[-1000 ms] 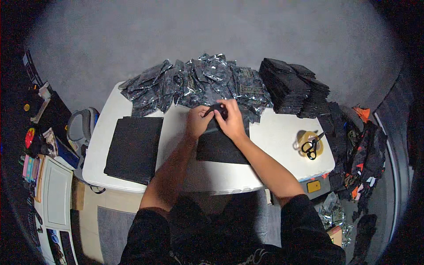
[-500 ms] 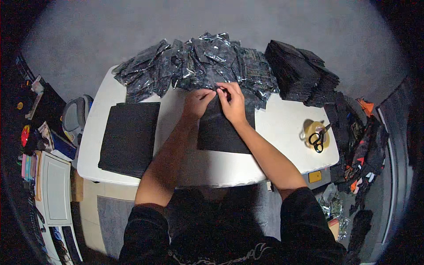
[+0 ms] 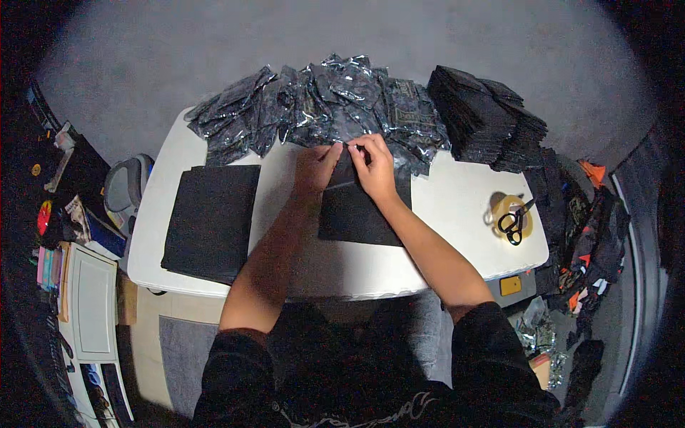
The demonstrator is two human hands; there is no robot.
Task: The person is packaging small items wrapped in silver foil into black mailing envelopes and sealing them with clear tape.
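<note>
black sheet [image 3: 357, 217] lies mid-frame, reaching up between left hand [image 3: 319, 165] and right hand [image 3: 376, 167], fingertips drawn close together; i cannot tell what they grip. the dark bunched piece seen there a second ago is hidden. upper centre, shiny clear bags [image 3: 349, 85] contain dark goods.

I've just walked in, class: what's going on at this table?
A person's left hand and right hand are close together over the far part of a flat black piece on the white table; whatever they may be pinching is too small to make out. A black stack lies to the left, shiny packets are heaped beyond, and scissors lie over a tape roll to the right.
</note>
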